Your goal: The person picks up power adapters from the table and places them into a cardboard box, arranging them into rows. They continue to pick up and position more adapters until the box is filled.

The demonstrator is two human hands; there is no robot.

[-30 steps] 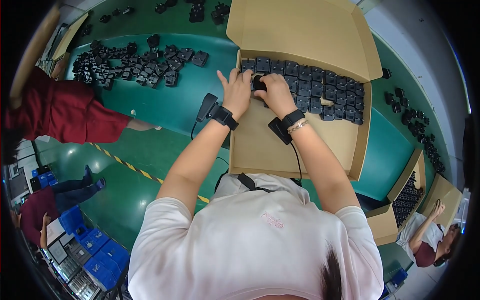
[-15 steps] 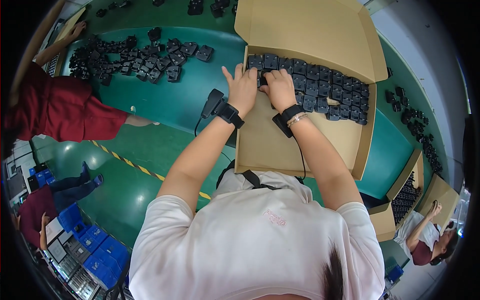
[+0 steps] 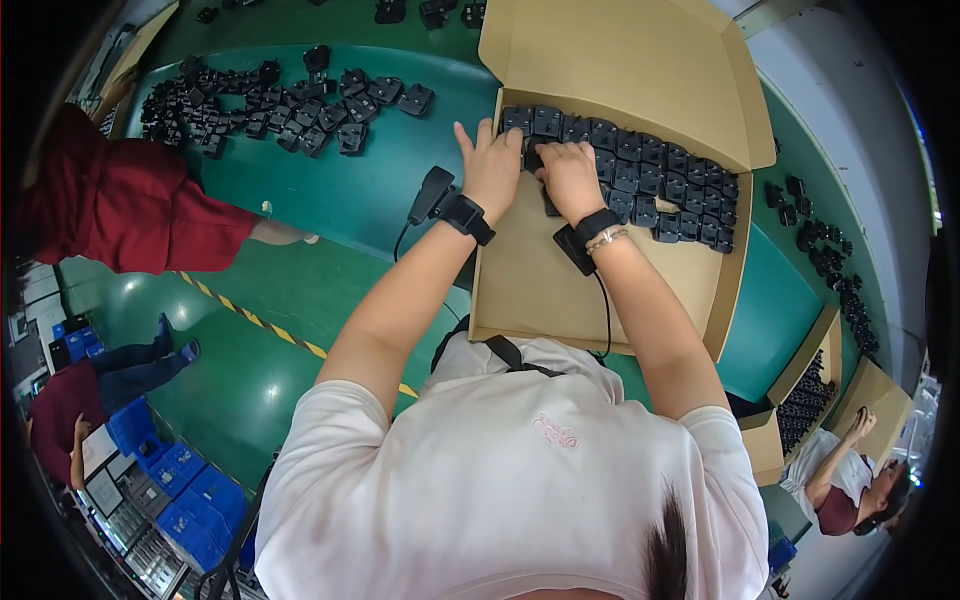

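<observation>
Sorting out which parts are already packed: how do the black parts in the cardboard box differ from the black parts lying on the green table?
The black parts in the cardboard box sit in tight, even rows; the black parts on the green table lie scattered and loose. The boxed ones rest on brown cardboard under the left hand and right hand; no hand touches the table ones. Both groups look like the same small, dark, blocky pieces.

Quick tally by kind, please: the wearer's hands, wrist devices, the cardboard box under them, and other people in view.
Hands: 2, left hand and right hand
Black wrist devices: 2
Open cardboard box: 1
Other people: 3
Total: 8
Black parts in the box: too many to count.
</observation>
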